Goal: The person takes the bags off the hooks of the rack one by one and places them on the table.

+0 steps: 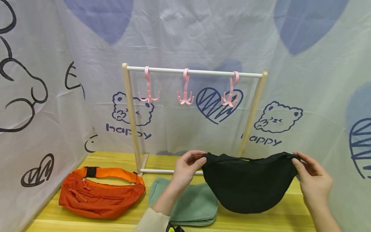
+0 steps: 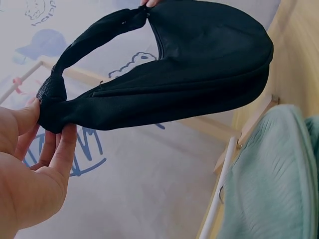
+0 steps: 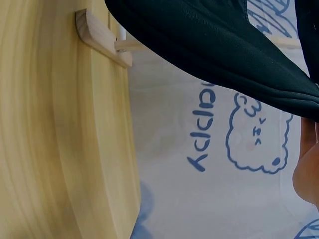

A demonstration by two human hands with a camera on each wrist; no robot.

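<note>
A black crescent-shaped sling bag (image 1: pixel 249 185) hangs between two hands, raised above the table in front of the rack. The left hand (image 1: pixel 186 169) pinches its left upper corner between thumb and fingers. At the opposite upper corner, the right hand (image 1: pixel 314 178) grips the bag the same way. In the left wrist view the strap of the black bag (image 2: pixel 209 45) loops away from the body, and the left hand (image 2: pixel 37 164) holds one end. Only part of the right hand (image 3: pixel 306 174) shows at the edge of the right wrist view, under the bag (image 3: pixel 214 55).
A rack with a white bar (image 1: pixel 168 70) and wooden posts stands behind, carrying pink hooks (image 1: pixel 185 87). An orange waist bag (image 1: pixel 101 196) lies at the left of the wooden table (image 1: pixel 240 222). A folded green bag (image 1: pixel 192 203) lies partly behind the left forearm. Printed cloth hangs behind.
</note>
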